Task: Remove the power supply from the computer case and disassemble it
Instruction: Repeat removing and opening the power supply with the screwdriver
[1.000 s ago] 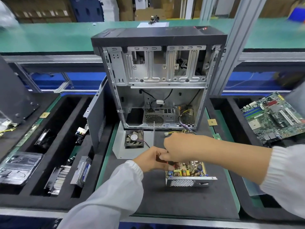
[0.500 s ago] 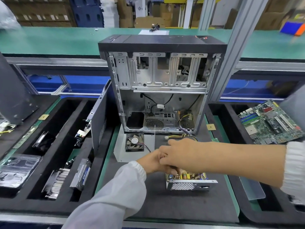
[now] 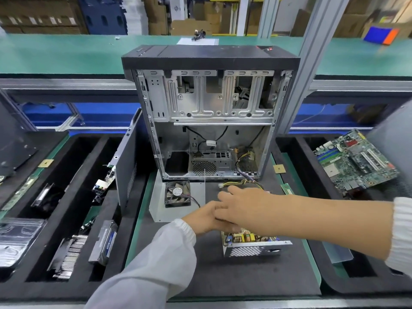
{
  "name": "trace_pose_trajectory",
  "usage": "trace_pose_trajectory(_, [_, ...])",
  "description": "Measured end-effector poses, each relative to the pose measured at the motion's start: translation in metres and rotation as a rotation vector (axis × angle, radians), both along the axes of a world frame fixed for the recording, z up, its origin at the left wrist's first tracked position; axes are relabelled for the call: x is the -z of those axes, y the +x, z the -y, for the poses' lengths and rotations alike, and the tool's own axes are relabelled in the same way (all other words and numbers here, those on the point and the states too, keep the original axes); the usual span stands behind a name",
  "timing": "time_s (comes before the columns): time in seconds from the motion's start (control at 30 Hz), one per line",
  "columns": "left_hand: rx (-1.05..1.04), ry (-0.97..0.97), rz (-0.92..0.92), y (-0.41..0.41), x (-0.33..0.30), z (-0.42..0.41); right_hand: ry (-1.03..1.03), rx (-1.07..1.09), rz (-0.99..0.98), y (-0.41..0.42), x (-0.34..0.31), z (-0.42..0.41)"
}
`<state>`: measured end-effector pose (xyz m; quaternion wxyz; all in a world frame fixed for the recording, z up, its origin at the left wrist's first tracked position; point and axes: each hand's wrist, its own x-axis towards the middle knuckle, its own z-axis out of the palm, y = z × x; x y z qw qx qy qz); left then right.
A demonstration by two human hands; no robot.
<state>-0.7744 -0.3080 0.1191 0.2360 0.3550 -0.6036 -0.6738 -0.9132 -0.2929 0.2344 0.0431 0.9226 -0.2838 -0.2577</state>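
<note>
The power supply (image 3: 252, 247) lies open on the black mat near me, its circuit board with yellow parts showing above a perforated metal wall. My left hand (image 3: 200, 221) reaches to its back left corner, with the fingertips hidden under my right hand. My right hand (image 3: 243, 204) lies across the left hand, fingers stretched out to the left. The computer case (image 3: 209, 121) stands upright and open behind them. A yellow and black cable bundle (image 3: 245, 182) trails from the case's bottom right towards my hands.
A small black fan (image 3: 177, 194) rests on a grey metal cover plate (image 3: 159, 211) left of my hands. The case's side panel (image 3: 128, 166) leans at the left. Foam trays hold a heatsink (image 3: 69, 256) and drive (image 3: 104, 243); a motherboard (image 3: 354, 161) lies right.
My right hand has gone from a closed fist to stretched-out fingers and sunk onto my left hand. Both hands stay over the power supply's back left corner.
</note>
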Motion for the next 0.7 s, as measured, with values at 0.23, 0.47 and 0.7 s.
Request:
trace_pose_trajectory(0.23, [0.053,-0.031,0.014,0.004,0.009,0.002,0.017,0.359,0.051,0.003,-0.007,0.000])
trace_pose_trajectory(0.47, [0.129,-0.030,0.011,0.001,0.002,0.003,0.069,0.243,-0.101,0.010,-0.008,-0.001])
trace_pose_trajectory(0.7, [0.127,-0.111,0.182,0.005,0.009,0.010,-0.091,-0.138,0.015,0.001,0.003,-0.010])
